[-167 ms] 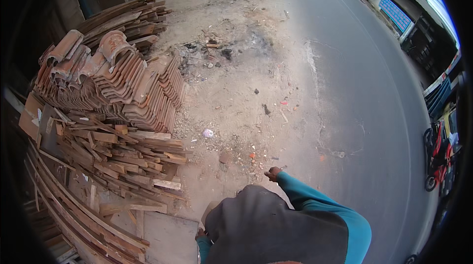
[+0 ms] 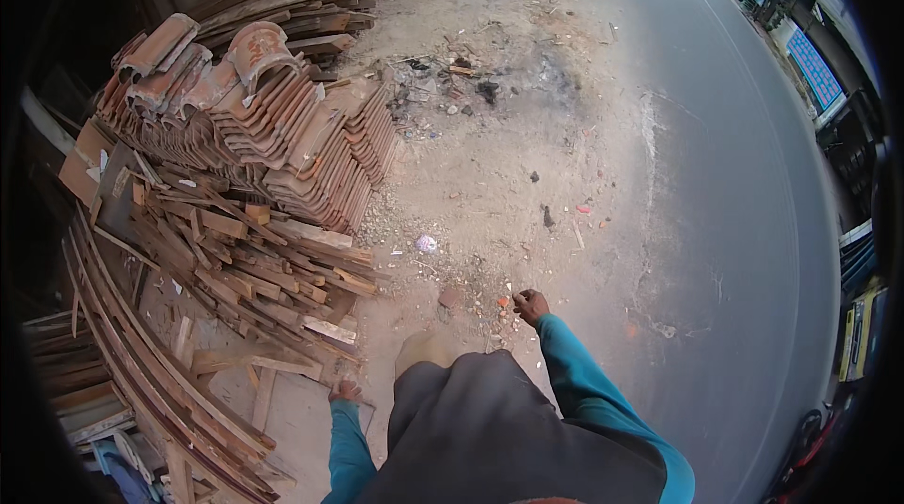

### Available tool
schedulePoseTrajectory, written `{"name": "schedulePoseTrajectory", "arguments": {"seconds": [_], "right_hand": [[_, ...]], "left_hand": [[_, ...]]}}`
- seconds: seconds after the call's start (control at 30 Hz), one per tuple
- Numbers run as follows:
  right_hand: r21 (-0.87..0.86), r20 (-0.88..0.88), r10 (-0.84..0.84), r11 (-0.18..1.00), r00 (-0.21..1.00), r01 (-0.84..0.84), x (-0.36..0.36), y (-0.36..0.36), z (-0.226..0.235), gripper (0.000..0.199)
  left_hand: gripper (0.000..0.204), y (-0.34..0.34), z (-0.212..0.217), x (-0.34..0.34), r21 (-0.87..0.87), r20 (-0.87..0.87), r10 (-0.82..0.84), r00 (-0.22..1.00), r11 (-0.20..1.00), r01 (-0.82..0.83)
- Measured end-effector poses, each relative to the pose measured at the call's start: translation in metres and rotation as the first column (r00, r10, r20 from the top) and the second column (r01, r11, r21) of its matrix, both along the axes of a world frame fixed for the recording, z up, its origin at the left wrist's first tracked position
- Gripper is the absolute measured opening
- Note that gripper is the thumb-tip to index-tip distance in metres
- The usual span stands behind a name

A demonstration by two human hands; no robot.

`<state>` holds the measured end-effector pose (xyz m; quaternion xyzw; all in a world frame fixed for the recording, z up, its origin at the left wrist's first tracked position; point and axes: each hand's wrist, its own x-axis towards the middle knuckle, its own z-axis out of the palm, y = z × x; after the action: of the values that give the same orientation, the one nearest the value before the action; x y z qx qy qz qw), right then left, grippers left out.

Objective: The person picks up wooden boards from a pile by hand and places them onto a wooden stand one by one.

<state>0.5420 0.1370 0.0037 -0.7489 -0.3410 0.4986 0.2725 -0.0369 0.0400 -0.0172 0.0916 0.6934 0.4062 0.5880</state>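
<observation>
My left hand (image 2: 346,392) is held out low on the left, fingers loosely apart, over the edge of a flat grey board (image 2: 306,419). I see nothing in it. In front of my body, my right hand (image 2: 532,307) hangs over the dusty ground with its fingers half curled and apart, apparently holding nothing. Under it lies scattered rubble (image 2: 478,306) with a small orange piece (image 2: 503,302). Nearest to my left hand is a heap of reclaimed wood strips (image 2: 254,269). Both sleeves are teal, and a dark garment covers my torso.
Curved clay roof tiles (image 2: 282,142) stand stacked behind the wood heap. More planks (image 2: 292,0) lie beyond them. Long timbers (image 2: 160,363) run along the left. A paved road (image 2: 725,222) borders the ground on the right. Ashy debris (image 2: 490,90) lies farther ahead.
The view has shifted, and the piles sit farther right in it. My left hand has come out from beside my body, toward the board's edge. My right hand's fingers look more spread.
</observation>
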Motion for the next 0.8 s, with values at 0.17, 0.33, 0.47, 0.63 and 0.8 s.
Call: {"name": "schedulePoseTrajectory", "arguments": {"seconds": [0.17, 0.33, 0.47, 0.63, 0.8], "right_hand": [[-0.063, -0.189, -0.239, 0.971, 0.952, 0.232, 0.028, 0.046, 0.014, 0.041], [-0.433, -0.107, -0.447, 0.825, 0.888, 0.363, 0.075, 0.028, -0.051, 0.034], [-0.494, -0.117, -0.513, 0.773, 0.851, 0.398, 0.110, 0.051, -0.028, 0.037], [-0.354, 0.240, -0.015, 0.930, 0.971, 0.102, 0.156, 0.129, 0.005, 0.041], [-0.283, 0.197, 0.223, 0.945, 0.955, -0.163, 0.231, 0.252, -0.046, 0.039]], "left_hand": [[0.040, 0.091, -0.006, 0.022, -0.198, -0.144, -0.093, 0.985, 0.978, 0.064], [0.043, 0.170, -0.043, 0.043, -0.743, -0.148, -0.922, -0.358, -0.135, 0.655], [0.049, 0.321, -0.069, 0.117, -0.758, -0.286, -0.865, -0.412, -0.058, 0.649], [0.060, 0.553, 0.002, 0.345, -0.369, -0.542, -0.773, 0.331, 0.573, 0.732], [0.055, 0.712, 0.082, 0.488, -0.106, -0.605, -0.682, 0.410, 0.579, 0.808]]}}
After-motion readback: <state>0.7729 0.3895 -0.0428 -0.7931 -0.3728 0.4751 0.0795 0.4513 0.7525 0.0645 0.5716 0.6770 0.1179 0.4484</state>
